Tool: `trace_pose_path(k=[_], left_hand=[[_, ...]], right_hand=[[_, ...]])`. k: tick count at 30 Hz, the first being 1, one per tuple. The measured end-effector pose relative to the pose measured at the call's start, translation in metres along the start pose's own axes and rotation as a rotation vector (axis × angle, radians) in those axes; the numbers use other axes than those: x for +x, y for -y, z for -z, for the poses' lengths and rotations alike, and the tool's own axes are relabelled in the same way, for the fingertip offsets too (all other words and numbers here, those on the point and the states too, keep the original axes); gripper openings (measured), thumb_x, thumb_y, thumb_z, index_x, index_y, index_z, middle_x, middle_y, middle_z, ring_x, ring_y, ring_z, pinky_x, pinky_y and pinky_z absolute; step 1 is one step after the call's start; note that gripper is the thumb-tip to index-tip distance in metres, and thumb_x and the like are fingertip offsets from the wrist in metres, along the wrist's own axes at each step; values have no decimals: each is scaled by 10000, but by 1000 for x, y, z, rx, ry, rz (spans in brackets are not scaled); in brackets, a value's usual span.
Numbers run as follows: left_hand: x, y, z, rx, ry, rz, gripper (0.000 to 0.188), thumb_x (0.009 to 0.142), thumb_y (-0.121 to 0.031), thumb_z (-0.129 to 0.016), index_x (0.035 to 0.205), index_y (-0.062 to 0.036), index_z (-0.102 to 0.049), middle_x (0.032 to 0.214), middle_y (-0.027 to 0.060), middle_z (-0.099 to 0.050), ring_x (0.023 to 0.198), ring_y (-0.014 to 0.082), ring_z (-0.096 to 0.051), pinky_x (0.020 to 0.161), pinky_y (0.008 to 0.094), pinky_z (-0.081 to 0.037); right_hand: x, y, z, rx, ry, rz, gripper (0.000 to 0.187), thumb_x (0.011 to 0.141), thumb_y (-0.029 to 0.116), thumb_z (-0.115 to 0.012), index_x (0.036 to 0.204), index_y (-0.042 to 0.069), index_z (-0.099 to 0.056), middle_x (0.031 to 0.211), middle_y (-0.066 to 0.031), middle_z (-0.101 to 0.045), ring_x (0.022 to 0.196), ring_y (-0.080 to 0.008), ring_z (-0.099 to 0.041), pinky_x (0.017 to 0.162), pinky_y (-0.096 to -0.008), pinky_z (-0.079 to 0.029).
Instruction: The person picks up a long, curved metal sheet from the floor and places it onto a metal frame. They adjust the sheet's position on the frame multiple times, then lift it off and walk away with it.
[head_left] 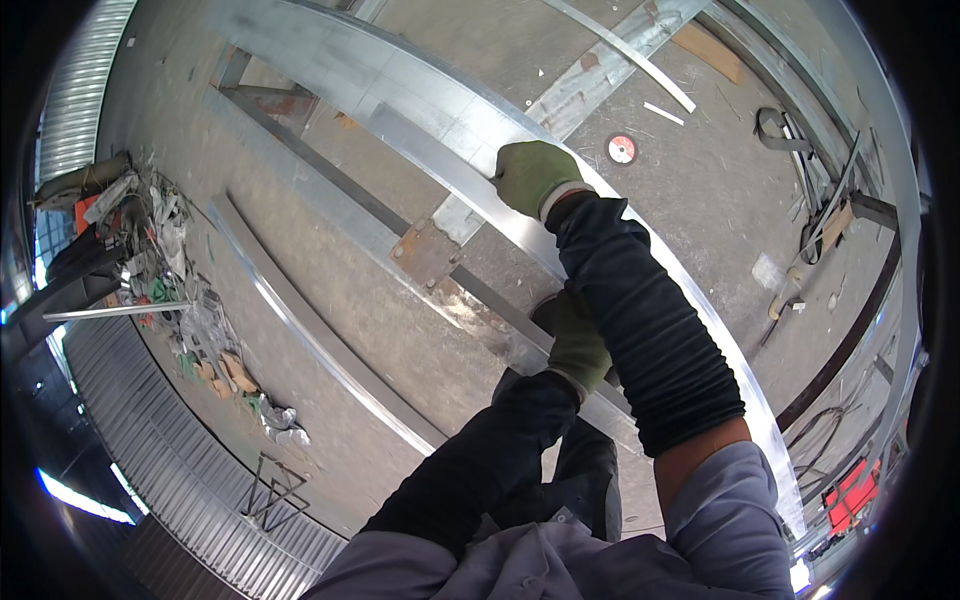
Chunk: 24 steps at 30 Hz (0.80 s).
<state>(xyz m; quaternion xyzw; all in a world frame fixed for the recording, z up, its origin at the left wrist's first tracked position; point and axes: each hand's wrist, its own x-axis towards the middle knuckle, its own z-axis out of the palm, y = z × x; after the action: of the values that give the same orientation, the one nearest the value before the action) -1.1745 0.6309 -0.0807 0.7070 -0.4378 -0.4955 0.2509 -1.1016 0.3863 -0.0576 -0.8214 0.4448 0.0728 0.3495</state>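
A long, shiny metal sheet [400, 75] with a bent-down near edge runs from the upper left to the lower right across my front. My right hand [540, 178], in a green glove, rests on its upper face with the fingers curled closed. Whatever those fingers hold, if anything, is out of sight. Lower down, my left hand [578, 345], gloved in green too, is by the sheet's near edge. My right forearm and the sheet cover part of it, so its fingers are hidden. Dark sleeve covers reach over both forearms.
Under the sheet lie steel beams [310, 180] with a rusty plate [425, 250]. A curved metal strip [310, 325] is on the floor at left, near a scrap heap [165, 260]. Beyond the sheet lie a red-and-white disc [621, 149], metal strips, a strap [783, 133] and more beams [790, 60].
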Motion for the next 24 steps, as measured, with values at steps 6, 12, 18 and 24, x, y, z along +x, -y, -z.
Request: trace_pose_path(k=[6, 12, 18, 24], left_hand=[[-4, 28, -8, 293, -48, -232, 964, 916, -466, -723, 1611, 0, -242, 1473, 231, -456, 1357, 359, -459, 1139, 427, -391], [-5, 36, -18, 505, -2, -192, 934, 874, -416, -740, 1574, 60, -346, 1539, 310, -393, 1408, 453, -404, 1195, 495, -328], [-6, 21, -16, -687, -13, 98, 894, 852, -397, -736, 1544, 76, -425, 1634, 387, -269, 1486, 560, -299, 1236, 628, -204], [-7, 31, -22, -1239, -164, 139, 572, 872, -367, -673, 1311, -4, -721, 1610, 384, -343, 1481, 579, -319, 1212, 695, -197]], right_hand=[[6, -1, -4, 85, -62, 45, 263, 886, 285, -655, 990, 87, -793, 1023, -174, -772, 999, -380, -735, 862, -472, -579], [26, -14, -9, -68, 6, 101, 286, 885, 303, -624, 985, 106, -805, 1002, -163, -775, 980, -377, -737, 853, -463, -576], [23, -15, -4, -92, 12, 115, 288, 884, 297, -617, 950, 91, -807, 961, -188, -769, 945, -395, -742, 831, -471, -581], [14, -11, 1, 57, -23, 95, 264, 917, 289, -622, 1021, 115, -792, 1004, -153, -773, 969, -366, -735, 853, -463, -570]])
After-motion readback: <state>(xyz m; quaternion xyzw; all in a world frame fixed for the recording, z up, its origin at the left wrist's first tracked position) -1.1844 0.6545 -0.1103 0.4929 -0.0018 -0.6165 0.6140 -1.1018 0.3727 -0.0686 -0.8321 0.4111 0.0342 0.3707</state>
